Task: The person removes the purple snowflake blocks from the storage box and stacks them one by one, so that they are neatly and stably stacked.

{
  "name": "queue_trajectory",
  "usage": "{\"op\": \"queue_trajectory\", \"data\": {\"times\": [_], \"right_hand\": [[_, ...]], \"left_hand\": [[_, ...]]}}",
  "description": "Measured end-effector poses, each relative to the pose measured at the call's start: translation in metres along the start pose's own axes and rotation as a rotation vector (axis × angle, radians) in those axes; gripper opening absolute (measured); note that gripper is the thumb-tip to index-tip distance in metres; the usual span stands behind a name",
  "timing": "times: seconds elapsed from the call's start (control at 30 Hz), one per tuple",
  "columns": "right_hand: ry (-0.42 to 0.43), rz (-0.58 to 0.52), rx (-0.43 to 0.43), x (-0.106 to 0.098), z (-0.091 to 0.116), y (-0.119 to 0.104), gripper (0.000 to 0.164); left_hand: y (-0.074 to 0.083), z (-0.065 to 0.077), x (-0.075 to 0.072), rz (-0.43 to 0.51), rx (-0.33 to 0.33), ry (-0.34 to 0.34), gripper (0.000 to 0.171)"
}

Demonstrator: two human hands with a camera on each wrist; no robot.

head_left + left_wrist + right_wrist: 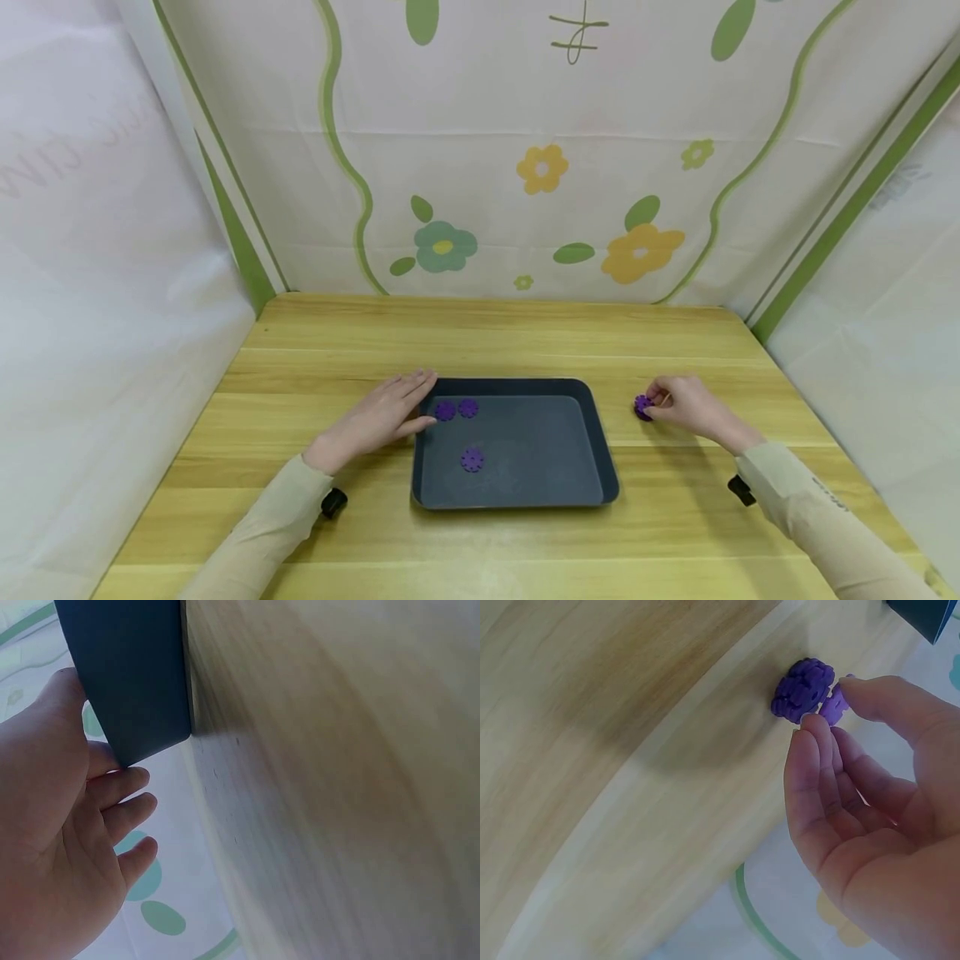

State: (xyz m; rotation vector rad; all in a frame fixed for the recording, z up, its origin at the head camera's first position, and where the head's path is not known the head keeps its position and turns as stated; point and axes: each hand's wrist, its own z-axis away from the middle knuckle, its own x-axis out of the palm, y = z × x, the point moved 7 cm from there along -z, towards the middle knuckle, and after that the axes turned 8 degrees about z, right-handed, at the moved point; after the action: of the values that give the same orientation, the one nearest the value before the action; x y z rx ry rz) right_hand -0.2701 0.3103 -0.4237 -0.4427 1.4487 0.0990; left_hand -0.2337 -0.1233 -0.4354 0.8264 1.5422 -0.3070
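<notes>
A dark grey tray lies on the wooden table. Inside it, toward the left, are three flat purple notched discs, one of them the disc nearest the front. My left hand rests at the tray's left edge, fingers extended by the far corner and thumb over the rim. To the right of the tray, my right hand pinches a purple notched disc between thumb and fingertips. Right beside that disc in the right wrist view sits a small pile of purple discs on the table.
The wooden table runs back to a white curtain printed with flowers and green vines. White sheets hang on both sides, including the left sheet. A black strap piece shows under the left sleeve.
</notes>
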Motion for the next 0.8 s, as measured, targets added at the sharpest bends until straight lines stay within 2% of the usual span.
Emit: {"op": "queue_trajectory", "data": {"times": [0.8], "right_hand": [[0.009,0.005,-0.015,0.0052,0.0021,0.0039,0.017]], "left_hand": [[0.0012,0.0005,-0.002,0.011,0.013,0.011,0.069]]}}
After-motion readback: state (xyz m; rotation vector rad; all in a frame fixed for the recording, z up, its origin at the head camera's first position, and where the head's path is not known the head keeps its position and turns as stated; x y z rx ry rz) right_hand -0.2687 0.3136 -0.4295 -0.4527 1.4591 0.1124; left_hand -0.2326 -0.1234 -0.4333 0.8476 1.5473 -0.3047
